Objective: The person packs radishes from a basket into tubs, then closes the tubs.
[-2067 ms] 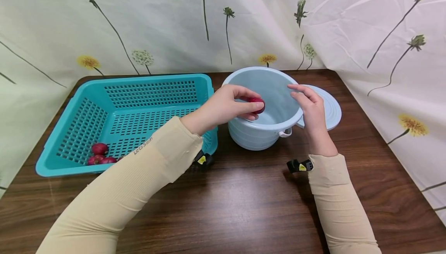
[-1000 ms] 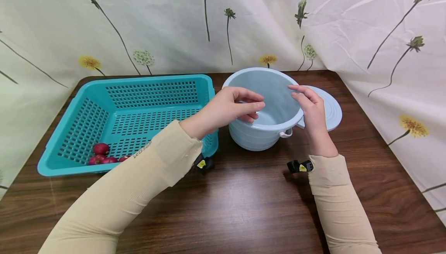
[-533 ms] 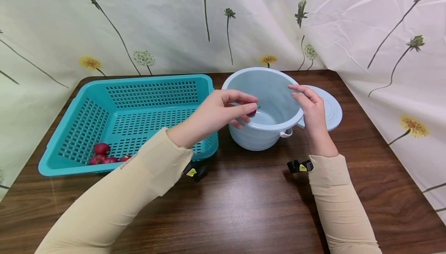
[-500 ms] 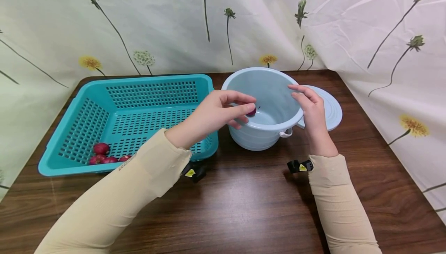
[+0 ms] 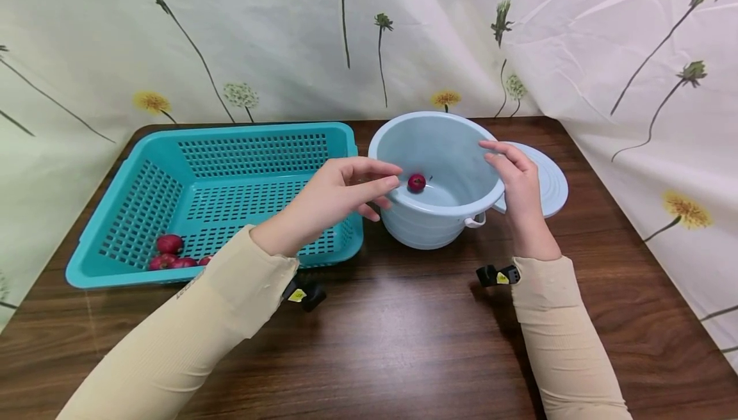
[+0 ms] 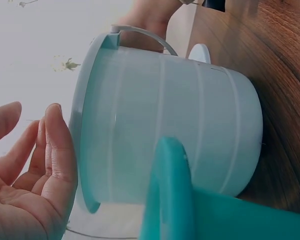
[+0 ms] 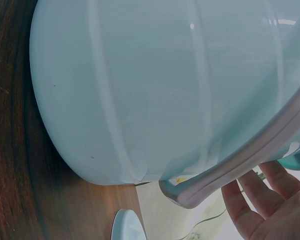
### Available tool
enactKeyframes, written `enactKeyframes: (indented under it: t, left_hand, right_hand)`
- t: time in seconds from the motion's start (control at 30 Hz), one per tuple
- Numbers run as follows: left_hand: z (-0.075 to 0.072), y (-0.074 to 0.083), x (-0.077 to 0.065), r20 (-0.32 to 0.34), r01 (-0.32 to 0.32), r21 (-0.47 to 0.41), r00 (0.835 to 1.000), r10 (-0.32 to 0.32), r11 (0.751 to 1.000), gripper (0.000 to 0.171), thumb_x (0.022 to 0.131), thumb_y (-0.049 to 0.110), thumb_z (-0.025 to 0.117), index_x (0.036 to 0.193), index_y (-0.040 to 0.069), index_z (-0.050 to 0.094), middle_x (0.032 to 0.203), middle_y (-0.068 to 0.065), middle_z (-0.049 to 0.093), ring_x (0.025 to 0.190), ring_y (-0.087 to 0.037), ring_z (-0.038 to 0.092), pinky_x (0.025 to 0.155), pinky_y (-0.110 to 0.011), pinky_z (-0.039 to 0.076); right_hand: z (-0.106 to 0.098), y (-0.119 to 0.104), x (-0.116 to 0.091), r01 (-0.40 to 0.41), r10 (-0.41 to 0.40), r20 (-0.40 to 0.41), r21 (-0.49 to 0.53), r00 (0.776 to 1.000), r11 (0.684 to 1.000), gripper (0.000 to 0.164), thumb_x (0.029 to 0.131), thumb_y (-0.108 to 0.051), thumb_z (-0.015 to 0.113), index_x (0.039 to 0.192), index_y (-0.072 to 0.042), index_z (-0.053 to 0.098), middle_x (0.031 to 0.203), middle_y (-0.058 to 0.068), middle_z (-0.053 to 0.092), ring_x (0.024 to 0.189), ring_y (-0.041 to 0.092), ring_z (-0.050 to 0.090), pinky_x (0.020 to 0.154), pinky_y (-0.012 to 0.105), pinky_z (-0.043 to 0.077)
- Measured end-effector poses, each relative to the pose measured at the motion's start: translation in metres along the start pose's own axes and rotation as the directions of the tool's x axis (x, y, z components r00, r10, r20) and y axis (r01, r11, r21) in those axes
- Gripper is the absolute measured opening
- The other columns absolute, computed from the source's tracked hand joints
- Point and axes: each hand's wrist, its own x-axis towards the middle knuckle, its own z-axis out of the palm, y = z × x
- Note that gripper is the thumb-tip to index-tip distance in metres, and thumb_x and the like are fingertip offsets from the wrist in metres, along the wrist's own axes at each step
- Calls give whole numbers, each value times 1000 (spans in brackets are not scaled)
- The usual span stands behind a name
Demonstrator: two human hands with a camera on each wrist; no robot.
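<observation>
Teal basket (image 5: pixel 230 128), pale-blue bucket (image 5: pixel 423 231), dark wooden table (image 5: pixel 375 343)

At the left, a white cloth (image 5: pixel 300 36) printed with dandelions backs the table and runs along its far edge. The basket stands on this side, with rows of small holes in its walls and floor. Several round red pieces (image 5: pixel 170 244) cluster in its near left corner, and the left sleeve (image 5: pixel 190 324), cream-coloured, passes in front of that near side. Next comes the left hand (image 5: pixel 346 189), just at the bucket's left rim, thumb and fingers apart, its grip released and holding nothing. One red piece (image 5: pixel 416 183) rests inside the bucket, low down toward the left. In front, brown grain streaks the table and a soft white glare spreads across the middle. The right hand (image 5: pixel 516 180) is at the bucket's right rim, its fingers loose and extended, clasping nothing; whether the fingertips touch the rim, I cannot tell. A pale-blue lid (image 5: pixel 550 180) shows behind that hand, partly hidden by it. Farthest right, the cloth turns a corner, creased and flowered, along the table's side.
</observation>
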Motion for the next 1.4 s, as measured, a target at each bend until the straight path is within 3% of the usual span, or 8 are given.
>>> enactKeyframes:
  t: [0.37,1.4]
  left_hand:
    - [-5,-7,-3,-28,9,-27,1000,-10,1000,31,97,21,65,126,11,66,116,-9,68,92,-25,69,77,-37,61]
    - [-7,-16,-8,-8,26,-29,1000,-26,999,32,98,21,64,128,10,64,121,-18,65,87,-22,68,76,-36,61]
  right_hand:
    - [0,0,0,5,-5,4,3,1000,1000,26,98,-18,55,116,-11,72,115,-8,64,119,11,51,90,27,44]
    - [0,1,1,12,-12,4,24,1000,1000,24,98,-18,55,112,-15,74,110,-10,65,114,10,52,87,27,44]
